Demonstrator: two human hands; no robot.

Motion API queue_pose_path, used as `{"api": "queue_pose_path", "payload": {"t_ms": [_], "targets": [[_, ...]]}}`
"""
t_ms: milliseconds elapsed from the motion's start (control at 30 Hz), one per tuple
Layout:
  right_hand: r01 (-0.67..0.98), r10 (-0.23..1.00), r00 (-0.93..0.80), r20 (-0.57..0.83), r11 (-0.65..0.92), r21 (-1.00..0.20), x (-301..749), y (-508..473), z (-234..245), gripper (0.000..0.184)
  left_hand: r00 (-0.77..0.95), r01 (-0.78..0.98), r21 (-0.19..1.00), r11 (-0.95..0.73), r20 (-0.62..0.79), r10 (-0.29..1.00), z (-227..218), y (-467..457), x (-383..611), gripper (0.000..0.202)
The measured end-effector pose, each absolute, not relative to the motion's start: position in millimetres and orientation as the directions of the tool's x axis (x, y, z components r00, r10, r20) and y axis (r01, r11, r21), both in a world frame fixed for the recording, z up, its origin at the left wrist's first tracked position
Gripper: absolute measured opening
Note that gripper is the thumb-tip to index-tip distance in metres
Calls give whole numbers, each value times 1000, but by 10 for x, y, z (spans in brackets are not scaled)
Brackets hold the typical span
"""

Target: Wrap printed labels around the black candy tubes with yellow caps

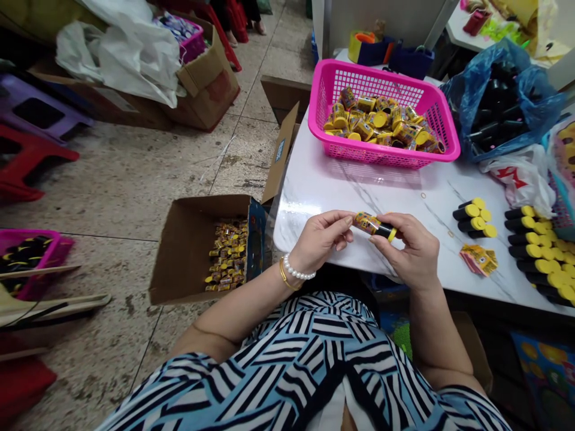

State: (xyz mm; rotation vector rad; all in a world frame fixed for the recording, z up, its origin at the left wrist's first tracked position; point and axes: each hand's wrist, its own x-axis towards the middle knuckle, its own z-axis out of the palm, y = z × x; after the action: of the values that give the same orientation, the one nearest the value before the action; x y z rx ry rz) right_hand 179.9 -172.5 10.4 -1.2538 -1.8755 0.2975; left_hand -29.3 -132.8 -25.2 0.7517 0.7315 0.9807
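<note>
Black tube (385, 231), capped in yellow and with a printed yellow sleeve (365, 222) around its other end, is held level between both hands, just in from the near edge of the white marble-look tabletop (345, 191). That tabletop has a rounded corner at the left, and the tiled floor (121, 179) spreads out past its left edge. On the floor beside that edge stands an open cardboard box (179, 257), filled at one end with small yellow printed pieces (229, 256) (too small to read). Toward the far edge of the tabletop sits a pink plastic basket (341, 75) heaped with short yellow printed cylinders (381, 120), and past its right side a blue plastic bag (503, 102) holds dark tubes. Along the right edge, black tubes with yellow caps (534, 239) lie in close rows, with a smaller group (474, 218) just inward and a little stack of printed sleeves (478, 259) near them. A wide stretch of marble separates the hands from the basket. The left hand (320, 239), wearing a pearl bracelet (296, 267) and a gold bangle (285, 276), pinches the sleeved end with curled fingers; the right hand (406, 248), half closed, grips the capped end.
</note>
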Motion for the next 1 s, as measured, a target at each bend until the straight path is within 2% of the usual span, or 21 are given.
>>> {"api": "queue_pose_path", "payload": {"t_ms": [100, 200, 300, 400, 467, 567, 633, 767, 867, 933, 1000], "targets": [[632, 841, -110, 530, 470, -615, 1835, -1730, 146, 38, 283, -432, 861, 269, -154, 947, -217, -1292, -336, 38], [617, 828, -191, 526, 519, -592, 1843, -1702, 193, 43, 442, -407, 874, 266, -67, 894, -154, -1244, -336, 51], [609, 818, -300, 490, 560, -562, 1870, -1608, 262, 54, 570, -390, 869, 305, -32, 821, -76, -1148, -295, 46], [621, 803, -294, 519, 573, -535, 1953, -1418, 367, 60, 589, -367, 871, 326, -53, 806, 48, -943, -214, 42], [646, 751, -307, 584, 615, -451, 2025, -1240, 454, 58, 597, -343, 892, 295, -35, 801, 156, -752, -134, 42], [674, 656, -394, 644, 683, -283, 2118, -955, 563, 41, 603, -347, 907, 240, 19, 798, 280, -475, -3, 44], [669, 630, -414, 657, 700, -249, 2165, -795, 575, 32, 615, -361, 892, 272, 9, 788, 289, -347, 56, 46], [644, 643, -329, 691, 688, -334, 2235, -613, 376, 27, 622, -352, 837, 419, -126, 773, 117, -228, 67, 54], [635, 680, -285, 675, 662, -399, 2263, -594, 152, 27, 590, -354, 829, 432, -161, 791, -36, -183, 42, 53], [631, 709, -273, 650, 642, -436, 2271, -611, 44, 33, 578, -354, 845, 401, -139, 804, -94, -155, 46, 49], [595, 756, -233, 611, 608, -526, 2272, -627, -24, 47, 573, -337, 870, 360, -114, 811, -119, -132, 67, 44]]}}
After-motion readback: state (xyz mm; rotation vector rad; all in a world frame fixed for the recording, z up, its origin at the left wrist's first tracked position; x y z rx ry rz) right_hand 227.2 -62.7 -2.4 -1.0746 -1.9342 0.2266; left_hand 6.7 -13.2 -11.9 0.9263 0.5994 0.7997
